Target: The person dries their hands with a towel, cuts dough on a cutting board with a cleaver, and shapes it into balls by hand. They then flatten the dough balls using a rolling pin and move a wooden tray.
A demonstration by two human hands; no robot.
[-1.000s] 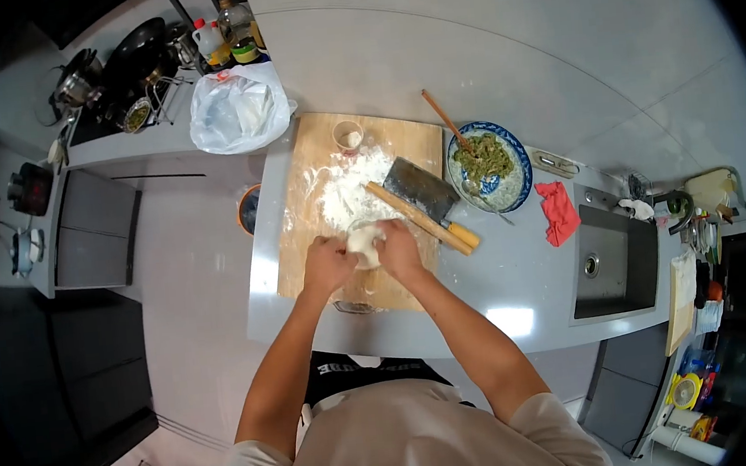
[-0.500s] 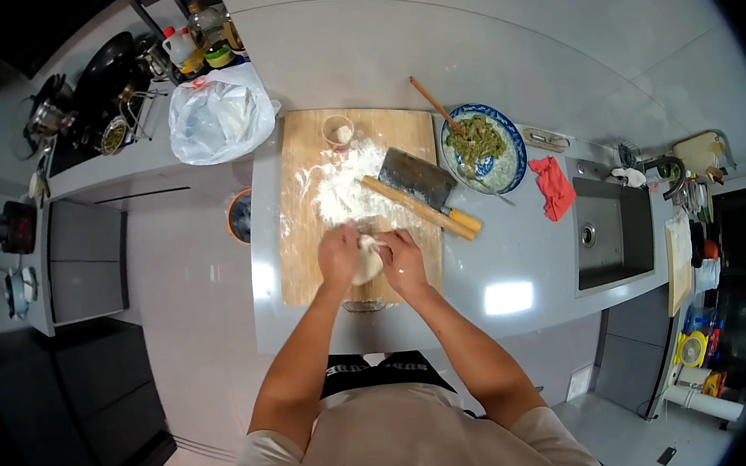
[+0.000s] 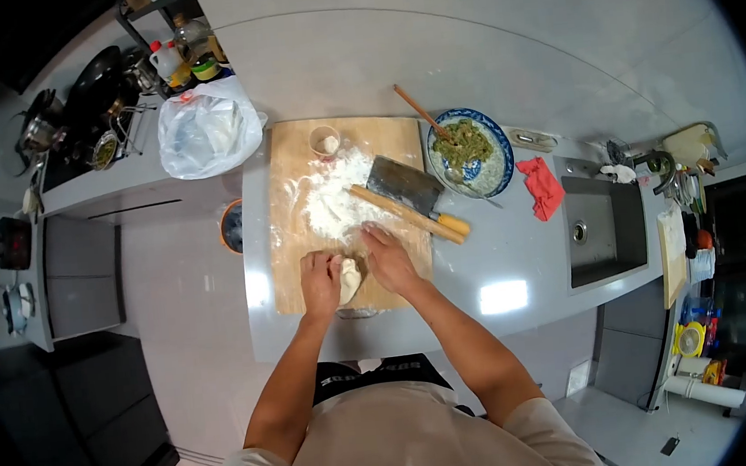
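A pale lump of dough (image 3: 350, 283) lies near the front of the floured wooden board (image 3: 296, 217). My left hand (image 3: 319, 279) is at its left side, fingers curled against it. To the right of the dough, my right hand (image 3: 386, 257) is apart from it, fingers stretched out over the board at the lower edge of the white flour (image 3: 331, 203). Beyond that hand, a rolling pin (image 3: 405, 212) lies slanted beside a broad cleaver (image 3: 404, 184) with a yellow handle. Near the board's back edge stands a small cup (image 3: 324, 141) with something white inside.
Right of the board is a blue-patterned bowl (image 3: 507, 168) of green filling with a wooden stick leaning in it. A red cloth (image 3: 541, 189) lies between it and the sink (image 3: 606, 235). At the back left sits a white plastic bag (image 3: 209, 130).
My hands have moved apart: the right one has come off the dough with its fingers straightened, while the left stays on it. The whole view has shifted slightly.
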